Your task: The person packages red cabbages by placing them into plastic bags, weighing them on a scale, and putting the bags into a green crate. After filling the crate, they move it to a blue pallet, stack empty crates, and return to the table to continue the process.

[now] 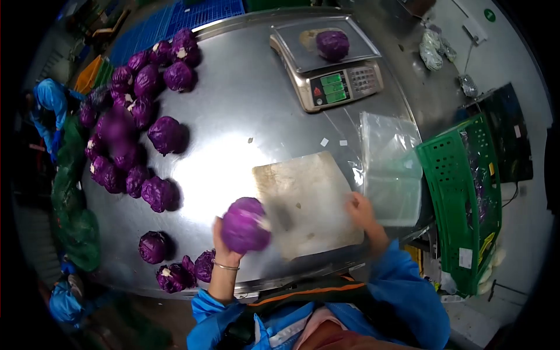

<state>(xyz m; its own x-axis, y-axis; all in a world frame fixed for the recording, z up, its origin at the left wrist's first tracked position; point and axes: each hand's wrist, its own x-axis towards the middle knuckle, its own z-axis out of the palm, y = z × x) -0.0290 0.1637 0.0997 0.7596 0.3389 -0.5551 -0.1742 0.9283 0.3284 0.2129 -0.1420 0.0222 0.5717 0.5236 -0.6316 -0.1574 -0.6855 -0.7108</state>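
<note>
My left hand [228, 244] is wrapped round a purple cabbage [246, 224], holding it up at the left edge of a pale, stained cutting board [315, 198]. Its cut stem end faces right. Over the board's right edge is my right hand [361, 211], blurred by motion, its fingers curled, and I cannot tell whether anything is in them. A dark smear shows on the board between the two hands. Near my left wrist lie a few more cabbages [153, 247], one with loose leaves, at the front edge of the steel table [219, 111].
Many purple cabbages [146, 81] crowd the table's left side. A scale [332, 64] at the back bears one cabbage [332, 45]. Clear plastic bags [392, 175] lie right of the board, beside a tilted green crate [461, 198]. Two people in blue [51, 105] are at the left.
</note>
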